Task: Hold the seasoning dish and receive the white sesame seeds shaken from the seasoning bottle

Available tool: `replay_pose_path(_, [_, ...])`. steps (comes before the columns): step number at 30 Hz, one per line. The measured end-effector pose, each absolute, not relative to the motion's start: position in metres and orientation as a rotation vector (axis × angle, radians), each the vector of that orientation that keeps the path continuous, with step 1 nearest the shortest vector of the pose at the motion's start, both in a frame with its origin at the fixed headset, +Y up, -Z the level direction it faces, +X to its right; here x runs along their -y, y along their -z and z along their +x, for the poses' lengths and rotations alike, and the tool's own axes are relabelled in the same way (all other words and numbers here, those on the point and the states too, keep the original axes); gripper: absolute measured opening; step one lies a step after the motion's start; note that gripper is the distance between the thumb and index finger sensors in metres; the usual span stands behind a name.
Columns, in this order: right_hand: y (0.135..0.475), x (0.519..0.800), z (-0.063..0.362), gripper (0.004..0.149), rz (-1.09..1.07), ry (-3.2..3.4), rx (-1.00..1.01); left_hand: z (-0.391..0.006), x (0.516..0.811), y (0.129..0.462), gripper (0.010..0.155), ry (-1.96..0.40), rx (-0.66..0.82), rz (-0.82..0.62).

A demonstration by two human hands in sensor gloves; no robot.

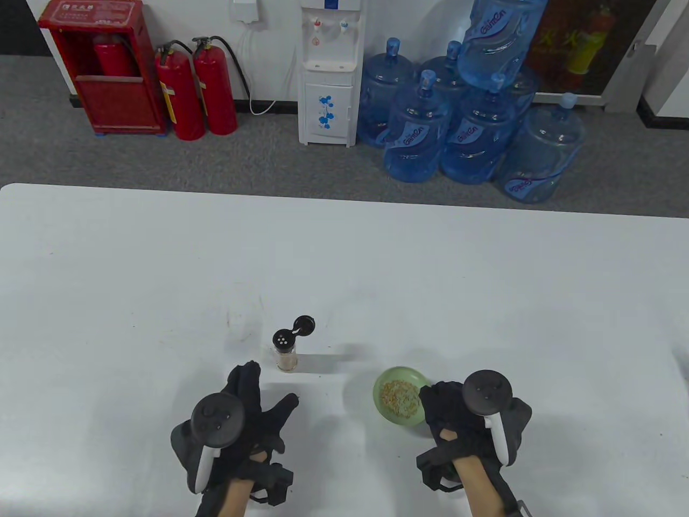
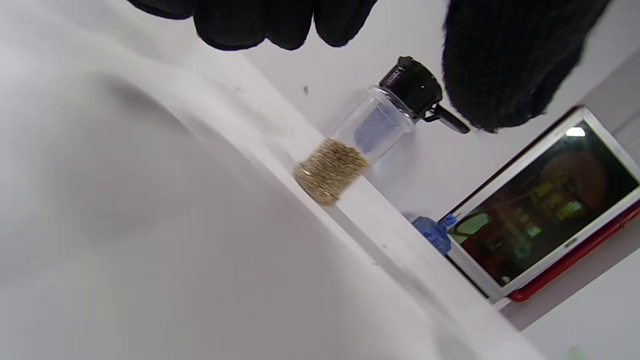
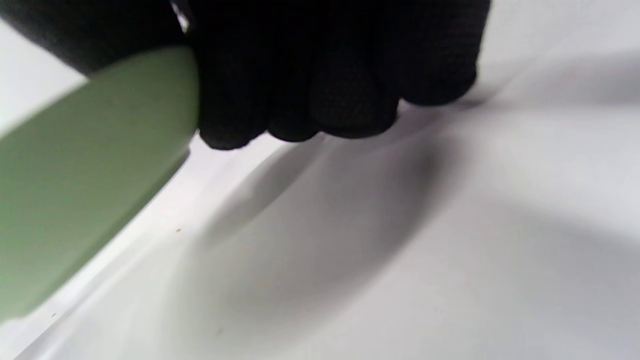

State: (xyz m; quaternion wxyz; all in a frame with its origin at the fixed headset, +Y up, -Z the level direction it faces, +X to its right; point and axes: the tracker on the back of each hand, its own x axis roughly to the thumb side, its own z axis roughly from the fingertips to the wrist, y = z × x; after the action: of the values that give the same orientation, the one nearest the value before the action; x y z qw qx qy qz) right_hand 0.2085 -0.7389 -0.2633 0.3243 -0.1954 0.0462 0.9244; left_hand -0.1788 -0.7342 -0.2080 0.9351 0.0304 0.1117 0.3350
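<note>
My right hand (image 1: 467, 425) grips the green seasoning dish (image 1: 385, 383) at its right rim, fingers (image 3: 300, 90) curled on the edge; sesame seeds (image 1: 400, 398) lie inside; left hand (image 1: 245, 412) spread, holding nothing; seasoning bottle (image 1: 285, 350) upright on the table (image 1: 161, 280), just beyond it, flip cap (image 1: 303, 325) open.

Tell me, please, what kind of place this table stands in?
Probably an office or workshop corner, not a home kitchen: behind the white table stand a water dispenser, stacked blue water jugs and red fire extinguishers on grey carpet.
</note>
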Motion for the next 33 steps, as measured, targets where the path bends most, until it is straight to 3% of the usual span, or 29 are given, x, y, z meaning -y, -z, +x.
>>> replay_pose_path(3, [0.27,0.737,0.217,0.04,-0.604,-2.393,-0.096,-0.184,0.735,0.205,0.087,-0.592,-0.25,0.06])
replay_pose_path(10, [0.293,0.733,0.228,0.04,-0.745,-2.443,-0.061,-0.191,0.734,0.205,0.085,-0.681,-0.272,0.068])
replay_pose_path(15, [0.312,0.739,0.213,0.042,-0.771,-2.49,-0.137,-0.187,0.732,0.204,0.085,-0.667,-0.262,0.084])
replay_pose_path(23, [0.322,0.744,0.191,0.043,-0.793,-2.689,-0.086,-0.188,0.734,0.205,0.085,-0.671,-0.267,0.072])
replay_pose_path(28, [0.312,0.741,0.194,0.061,-0.702,-2.624,-0.051,-0.187,0.733,0.204,0.085,-0.667,-0.26,0.07])
replay_pose_path(33, [0.292,0.715,0.194,0.072,-0.464,-2.556,-0.044,-0.186,0.733,0.204,0.086,-0.649,-0.245,0.056])
